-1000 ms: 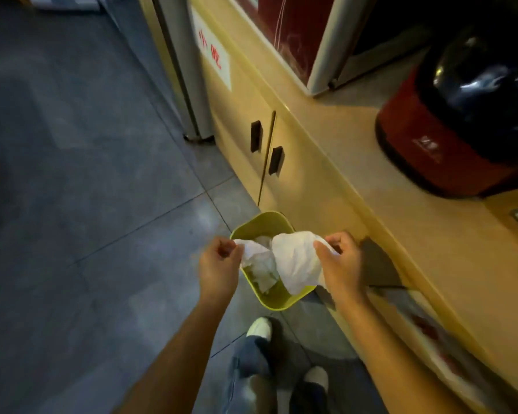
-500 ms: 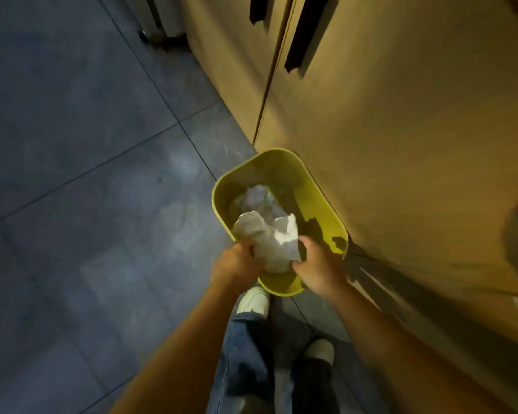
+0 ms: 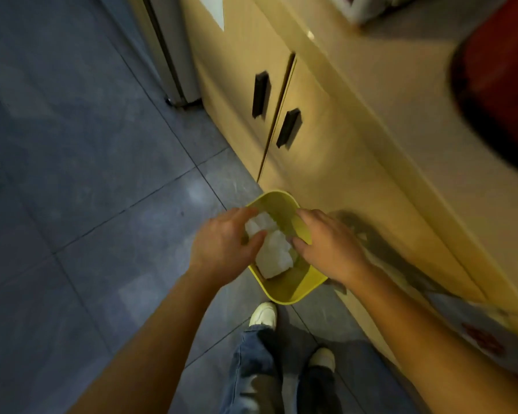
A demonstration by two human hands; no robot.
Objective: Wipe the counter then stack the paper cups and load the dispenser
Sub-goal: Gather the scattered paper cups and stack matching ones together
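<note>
Crumpled white paper towel [image 3: 274, 255] lies inside a small yellow-green waste bin [image 3: 293, 297] on the floor beside the cabinet. My left hand [image 3: 225, 243] hovers over the bin's left rim with fingers spread, its thumb and forefinger close to the paper. Over the right rim, my right hand [image 3: 326, 243] has its fingers apart and holds nothing. No paper cups or dispenser are in view.
Beige cabinet doors with black handles [image 3: 260, 95] stand behind the bin, under the counter top [image 3: 386, 85]. A blurred red appliance [image 3: 497, 85] sits on the counter at right. A white unit's foot [image 3: 177, 100] rests on the grey tiled floor. My shoes [image 3: 263, 315] are just below the bin.
Both hands have let go of the crumpled paper, which now lies in the bin. The hands have risen and opened, and the view has lifted back toward the counter.
</note>
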